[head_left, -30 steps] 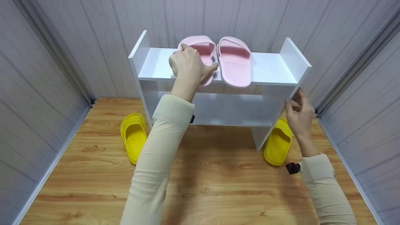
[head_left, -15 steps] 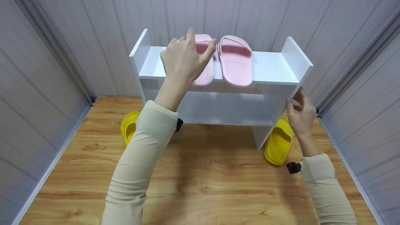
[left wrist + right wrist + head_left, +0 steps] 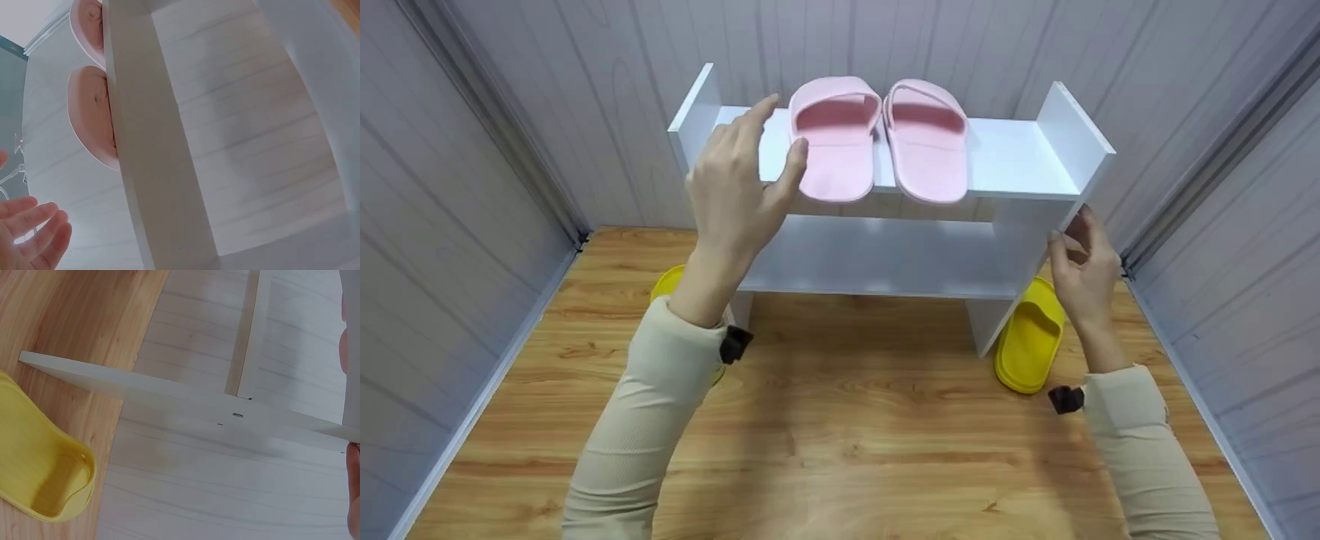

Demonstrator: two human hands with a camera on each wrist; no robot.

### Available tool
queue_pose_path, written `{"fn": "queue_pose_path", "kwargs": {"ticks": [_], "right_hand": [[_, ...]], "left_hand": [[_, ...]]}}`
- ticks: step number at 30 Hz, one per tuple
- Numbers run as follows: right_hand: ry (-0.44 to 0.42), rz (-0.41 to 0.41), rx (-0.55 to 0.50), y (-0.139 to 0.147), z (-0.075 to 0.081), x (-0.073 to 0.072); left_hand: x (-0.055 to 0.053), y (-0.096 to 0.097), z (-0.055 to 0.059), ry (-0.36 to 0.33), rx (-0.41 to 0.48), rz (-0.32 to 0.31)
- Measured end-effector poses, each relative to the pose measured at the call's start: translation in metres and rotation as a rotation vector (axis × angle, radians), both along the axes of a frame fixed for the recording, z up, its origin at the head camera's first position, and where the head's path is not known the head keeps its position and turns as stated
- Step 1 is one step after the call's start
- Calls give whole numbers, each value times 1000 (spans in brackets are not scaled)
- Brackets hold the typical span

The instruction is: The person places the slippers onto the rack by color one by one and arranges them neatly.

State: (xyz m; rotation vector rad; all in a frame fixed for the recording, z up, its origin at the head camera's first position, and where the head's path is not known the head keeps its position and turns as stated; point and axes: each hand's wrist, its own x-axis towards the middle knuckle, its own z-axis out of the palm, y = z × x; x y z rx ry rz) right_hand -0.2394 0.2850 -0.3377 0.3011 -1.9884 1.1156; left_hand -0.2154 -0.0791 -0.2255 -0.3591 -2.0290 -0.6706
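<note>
While the left hand (image 3: 735, 180) is hovering, fingers spread wide, just beside the left pink slipper (image 3: 838, 169), the right hand (image 3: 1084, 277) is gripping the white rack (image 3: 900, 255) by its side panel (image 3: 1072, 142). Both slippers, the right pink slipper (image 3: 931, 165) included, are overhanging the top shelf (image 3: 1018, 159), presumably light, flexible and best taken by the strap (image 3: 834, 88). Yellow slippers (image 3: 1027, 341) are flanking the rack on the wood-grain floor (image 3: 855, 465); panelled walls (image 3: 840, 37) are enclosing everything.

Floor (image 3: 855, 450) softly shadowed; wrist views perhaps hazy.

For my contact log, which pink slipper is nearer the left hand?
The left pink slipper, beside the left hand; the other pink slipper lies beyond it, farther right.
</note>
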Motion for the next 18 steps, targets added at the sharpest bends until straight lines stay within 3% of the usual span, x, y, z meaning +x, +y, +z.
{"fn": "queue_pose_path", "kwargs": {"ticks": [3, 9, 12, 18], "right_hand": [[-4, -2, 5, -8, 8, 9], [-3, -5, 23, -4, 4, 6], [-5, -1, 35, -3, 4, 6], [7, 18, 45, 4, -3, 0]], "left_hand": [[4, -10, -12, 42, 54, -18], [11, -24, -44, 68, 184, -86], [14, -31, -61, 58, 230, -107], [16, -47, -92, 11, 331, -84]]}}
